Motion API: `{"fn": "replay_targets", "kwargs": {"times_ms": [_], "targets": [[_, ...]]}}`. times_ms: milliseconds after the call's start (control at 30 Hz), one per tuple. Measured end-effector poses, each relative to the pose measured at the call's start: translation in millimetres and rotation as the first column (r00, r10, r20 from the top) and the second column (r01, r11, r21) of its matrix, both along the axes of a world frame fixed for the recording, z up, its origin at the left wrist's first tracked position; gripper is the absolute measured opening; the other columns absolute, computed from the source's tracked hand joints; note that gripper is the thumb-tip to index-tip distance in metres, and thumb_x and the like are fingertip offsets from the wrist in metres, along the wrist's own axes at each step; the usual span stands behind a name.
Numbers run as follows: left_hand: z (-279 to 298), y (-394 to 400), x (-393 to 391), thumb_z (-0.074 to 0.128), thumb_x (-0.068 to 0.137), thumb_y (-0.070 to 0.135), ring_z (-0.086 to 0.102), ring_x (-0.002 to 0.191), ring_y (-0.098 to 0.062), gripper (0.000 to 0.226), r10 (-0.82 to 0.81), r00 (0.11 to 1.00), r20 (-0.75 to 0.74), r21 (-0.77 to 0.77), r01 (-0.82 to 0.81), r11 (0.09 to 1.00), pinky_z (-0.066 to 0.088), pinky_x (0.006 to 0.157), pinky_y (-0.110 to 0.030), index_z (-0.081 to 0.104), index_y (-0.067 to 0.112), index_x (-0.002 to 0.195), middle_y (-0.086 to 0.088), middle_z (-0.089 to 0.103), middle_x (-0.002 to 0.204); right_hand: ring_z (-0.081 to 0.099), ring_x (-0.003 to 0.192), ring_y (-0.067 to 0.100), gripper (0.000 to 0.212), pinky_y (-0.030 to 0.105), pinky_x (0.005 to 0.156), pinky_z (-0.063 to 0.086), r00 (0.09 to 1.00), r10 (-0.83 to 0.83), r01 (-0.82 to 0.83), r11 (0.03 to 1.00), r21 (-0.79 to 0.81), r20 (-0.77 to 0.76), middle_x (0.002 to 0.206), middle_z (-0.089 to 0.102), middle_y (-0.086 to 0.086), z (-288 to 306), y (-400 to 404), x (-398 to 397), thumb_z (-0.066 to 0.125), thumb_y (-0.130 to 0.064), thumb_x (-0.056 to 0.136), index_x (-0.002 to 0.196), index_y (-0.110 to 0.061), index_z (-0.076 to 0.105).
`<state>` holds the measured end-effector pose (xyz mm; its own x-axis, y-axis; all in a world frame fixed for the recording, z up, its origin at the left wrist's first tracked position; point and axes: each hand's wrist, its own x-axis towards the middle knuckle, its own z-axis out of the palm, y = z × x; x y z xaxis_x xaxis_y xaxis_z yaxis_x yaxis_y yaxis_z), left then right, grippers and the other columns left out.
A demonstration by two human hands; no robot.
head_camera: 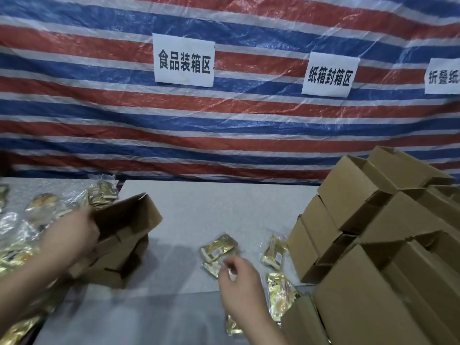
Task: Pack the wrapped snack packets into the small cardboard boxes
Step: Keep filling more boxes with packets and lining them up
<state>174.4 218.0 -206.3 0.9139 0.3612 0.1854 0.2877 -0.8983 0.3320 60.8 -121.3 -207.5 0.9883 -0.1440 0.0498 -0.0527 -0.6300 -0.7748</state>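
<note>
A small cardboard box (124, 232) lies on its side at the left of the grey table (199, 210), its flaps open. My left hand (72, 235) grips the box at its left flap. My right hand (239, 282) hovers over a gold wrapped snack packet (219, 247) in the middle of the table, fingertips pinched at the packet's near edge. Two more gold packets lie to the right: a packet (273, 252) and a packet (281, 292) beside the box stack. Another packet (232, 327) shows partly under my right forearm.
A tall stack of empty cardboard boxes (385, 245) fills the right side. A heap of gold and clear wrapped packets (29, 220) covers the table's left. A striped tarpaulin (224, 133) with paper signs hangs behind.
</note>
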Motion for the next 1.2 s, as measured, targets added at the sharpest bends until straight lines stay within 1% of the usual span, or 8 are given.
{"fn": "replay_targets", "kwargs": {"times_ms": [133, 267, 467, 600, 700, 867, 1000, 1200], "targets": [[31.1, -31.3, -56.9, 0.049, 0.1, 0.018, 0.063, 0.094, -0.028, 0.025, -0.252, 0.962, -0.104, -0.099, 0.242, 0.965, 0.05, 0.075, -0.032, 0.065, 0.022, 0.118, -0.011, 0.068, 0.114, 0.046, 0.131, 0.015, 0.055, 0.028, 0.107, 0.037, 1.0, -0.012, 0.015, 0.991, 0.135, -0.021, 0.146, 0.047, -0.007, 13.9, 12.9, 1.6, 0.06, -0.035, 0.094, 0.145, -0.025, 0.042], [18.1, -76.7, -110.4, 0.043, 0.105, 0.015, 0.059, 0.105, -0.021, 0.023, -0.438, 0.874, -0.211, -0.394, 0.334, 0.857, 0.045, 0.08, -0.029, 0.065, 0.017, 0.113, -0.003, 0.067, 0.112, 0.032, 0.144, 0.018, 0.072, 0.025, 0.112, 0.026, 0.986, 0.105, -0.098, 0.993, 0.063, -0.127, 0.157, 0.033, -0.001, 0.5, 23.4, -4.9, 0.061, -0.029, 0.093, 0.156, -0.022, 0.026], [-84.4, -102.6, -203.7, 0.04, 0.106, 0.013, 0.056, 0.116, -0.02, 0.027, -0.455, 0.811, -0.367, -0.532, 0.218, 0.818, 0.045, 0.095, -0.027, 0.064, 0.014, 0.117, -0.004, 0.062, 0.124, 0.06, 0.108, 0.025, 0.032, 0.029, 0.086, 0.045, 0.857, 0.093, -0.186, 0.973, -0.136, -0.507, 0.123, 0.063, 0.006, -79.5, 17.5, -89.3, 0.057, -0.021, 0.091, 0.122, -0.023, 0.05], [-122.7, -106.9, -235.2, 0.04, 0.105, 0.013, 0.054, 0.114, -0.018, 0.026, -0.53, 0.767, -0.362, -0.57, 0.268, 0.777, 0.039, 0.097, -0.023, 0.063, 0.014, 0.115, -0.004, 0.059, 0.121, 0.062, 0.098, 0.023, 0.01, 0.031, 0.087, 0.049, 0.844, 0.002, -0.192, 0.935, -0.299, -0.536, 0.106, 0.063, 0.003, -106.1, 10.9, -128.4, 0.048, -0.031, 0.095, 0.101, -0.024, 0.043], [-137.8, -116.7, -243.3, 0.041, 0.103, 0.016, 0.055, 0.11, -0.016, 0.023, -0.541, 0.762, -0.356, -0.575, 0.277, 0.77, 0.039, 0.097, -0.023, 0.062, 0.017, 0.113, -0.002, 0.058, 0.116, 0.063, 0.108, 0.029, 0.01, 0.032, 0.087, 0.05, 0.814, -0.009, -0.22, 0.921, -0.323, -0.581, 0.115, 0.066, 0.008, -109.7, 5.1, -141.1, 0.042, -0.03, 0.097, 0.102, -0.021, 0.04], [-136.9, -143.2, -219.5, 0.039, 0.099, 0.038, 0.058, 0.107, -0.017, 0.034, -0.426, 0.812, -0.4, -0.522, 0.18, 0.834, 0.046, 0.095, -0.031, 0.059, 0.019, 0.119, -0.003, 0.062, 0.12, 0.057, 0.118, 0.031, 0.028, 0.035, 0.094, 0.045, 0.783, -0.056, -0.121, 0.963, -0.241, -0.62, 0.131, 0.059, 0.012, -95.1, -2.1, -140.8, 0.032, -0.036, 0.102, 0.113, -0.017, 0.049], [-139.8, -203.8, -146.0, 0.047, 0.097, 0.051, 0.051, 0.131, -0.028, 0.065, -0.351, 0.827, -0.439, -0.511, 0.091, 0.855, 0.041, 0.103, -0.033, 0.041, 0.007, 0.145, -0.012, 0.051, 0.145, 0.049, 0.129, 0.026, 0.036, 0.038, 0.105, 0.038, 0.832, -0.111, 0.051, 0.991, -0.124, -0.543, 0.142, 0.052, 0.008, -76.6, -9.8, -127.3, 0.034, -0.04, 0.104, 0.129, -0.021, 0.05], [-189.6, -287.1, -69.2, 0.068, 0.08, 0.062, 0.056, 0.126, -0.029, 0.096, -0.279, 0.786, -0.552, -0.492, -0.037, 0.87, 0.048, 0.102, -0.038, 0.034, -0.004, 0.14, -0.015, 0.055, 0.138, 0.053, 0.113, 0.017, 0.015, 0.025, 0.086, 0.035, 0.872, -0.234, 0.315, 0.941, 0.126, -0.43, 0.128, 0.06, 0.001, -52.1, -15.0, -104.9, 0.047, -0.029, 0.103, 0.113, -0.026, 0.058]]}}
